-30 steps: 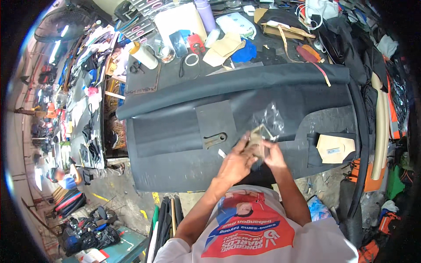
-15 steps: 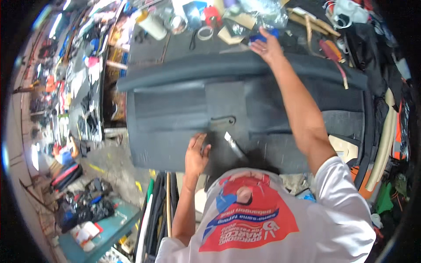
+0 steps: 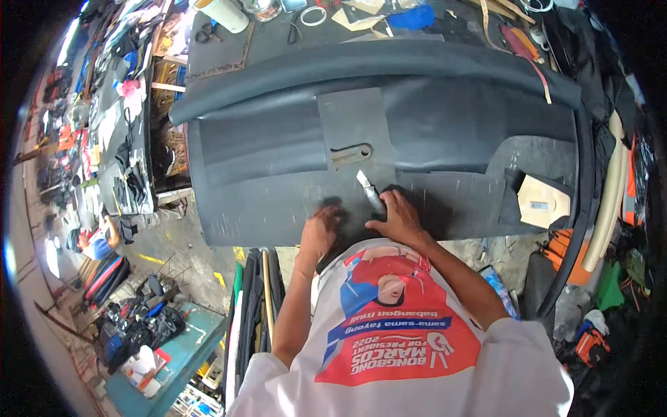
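Note:
A utility knife with a pale blade and grey handle lies on the dark board, its blade pointing away from me. My right hand is at the handle's near end, thumb and fingers apart on either side of it. To the left, my left hand rests at the board's near edge, fingers loosely spread, their tips partly in shadow. Beyond the knife lies a long, flat loop-shaped piece on a grey rectangular panel. Smooth black sheet material spreads across the board, its far side rolled.
A cream angular piece lies at the board's right end. At the far side are a white roll, a tape ring, a blue item and scraps. Upright rolls stand below left, by a blue-green bench.
My right hand has come back from the blue item at the far side to the knife handle. The view has shifted. My left hand stays near the front edge.

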Demonstrator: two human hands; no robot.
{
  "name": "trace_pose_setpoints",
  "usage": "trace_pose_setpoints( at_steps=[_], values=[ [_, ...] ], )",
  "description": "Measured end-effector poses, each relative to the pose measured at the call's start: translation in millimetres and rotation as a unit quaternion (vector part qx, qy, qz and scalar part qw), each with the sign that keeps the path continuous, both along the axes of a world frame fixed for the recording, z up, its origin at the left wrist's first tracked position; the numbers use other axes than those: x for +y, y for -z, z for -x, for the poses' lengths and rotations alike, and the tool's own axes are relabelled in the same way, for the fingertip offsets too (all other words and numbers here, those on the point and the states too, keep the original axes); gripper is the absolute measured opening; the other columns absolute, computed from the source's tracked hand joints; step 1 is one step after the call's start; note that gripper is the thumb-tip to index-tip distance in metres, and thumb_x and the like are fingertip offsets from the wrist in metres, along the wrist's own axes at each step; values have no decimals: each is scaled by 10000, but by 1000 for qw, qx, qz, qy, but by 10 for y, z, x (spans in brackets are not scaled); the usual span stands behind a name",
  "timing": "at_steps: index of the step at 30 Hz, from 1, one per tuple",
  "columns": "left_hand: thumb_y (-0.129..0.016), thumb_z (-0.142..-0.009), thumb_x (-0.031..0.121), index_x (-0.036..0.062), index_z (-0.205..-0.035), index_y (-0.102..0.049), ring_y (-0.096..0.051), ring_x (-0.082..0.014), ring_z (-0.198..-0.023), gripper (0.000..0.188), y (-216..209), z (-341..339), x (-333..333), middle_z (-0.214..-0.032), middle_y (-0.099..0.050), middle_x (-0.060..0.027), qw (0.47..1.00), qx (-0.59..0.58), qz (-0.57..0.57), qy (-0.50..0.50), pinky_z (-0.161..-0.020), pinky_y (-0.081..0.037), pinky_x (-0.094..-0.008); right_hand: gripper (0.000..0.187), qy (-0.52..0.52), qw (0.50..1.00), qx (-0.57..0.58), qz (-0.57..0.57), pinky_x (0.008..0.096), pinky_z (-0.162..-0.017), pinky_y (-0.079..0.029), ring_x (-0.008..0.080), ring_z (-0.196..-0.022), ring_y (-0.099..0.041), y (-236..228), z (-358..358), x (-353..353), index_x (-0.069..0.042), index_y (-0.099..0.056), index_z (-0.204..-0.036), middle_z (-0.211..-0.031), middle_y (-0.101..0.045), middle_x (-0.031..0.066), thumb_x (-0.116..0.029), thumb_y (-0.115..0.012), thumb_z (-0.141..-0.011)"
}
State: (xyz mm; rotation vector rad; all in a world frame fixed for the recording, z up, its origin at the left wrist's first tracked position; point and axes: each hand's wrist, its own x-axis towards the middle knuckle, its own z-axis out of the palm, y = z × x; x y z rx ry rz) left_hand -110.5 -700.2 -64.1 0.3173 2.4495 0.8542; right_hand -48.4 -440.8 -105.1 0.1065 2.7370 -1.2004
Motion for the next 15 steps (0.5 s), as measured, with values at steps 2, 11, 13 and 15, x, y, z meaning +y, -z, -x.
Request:
trace_pose_setpoints(
  at_steps=[2, 11, 13, 15],
  values=[
    [-652, -934, 131, 59, -1281, -663, -620, -475, -1152, 354, -34, 285, 40, -1255, -674, -250, 999, 18, -30, 6, -992, -523, -503, 592, 7, 998, -37, -52, 531, -863, -531, 420, -1088, -617, 44, 68, -66, -80, -547, -1251, -1206, -570, 192, -277, -849, -781],
    [-751, -881, 150, 49, -1417, -550, -528, -434, -1269, 580, 15, 1414, 682, -1387, -570, -219, 958, 187, 24, 215, -1095, -432, -492, 523, 195, 972, -114, -72, 526, -888, -536, 427, -1087, -628, -107, -93, -337, -83, -551, -1252, -1170, -598, 188, -176, -784, -793],
    [-753, -876, 145, 45, -1439, -525, -510, -438, -1270, 615, 96, 1505, 851, -1389, -550, -216, 938, 215, 25, 269, -1095, -424, -498, 503, 235, 964, -106, -61, 517, -890, -541, 418, -1095, -633, -100, -164, -329, -82, -568, -1242, -1149, -608, 189, -164, -776, -791],
    [-749, -860, 122, 5, -1443, -496, -511, -438, -1216, 647, 119, 1483, 935, -1325, -541, -217, 933, 188, 62, 300, -1052, -434, -509, 492, 273, 952, -114, -73, 514, -892, -543, 417, -1095, -636, -118, -313, -287, -83, -578, -1235, -1144, -611, 189, -164, -775, -792]
  ],
)
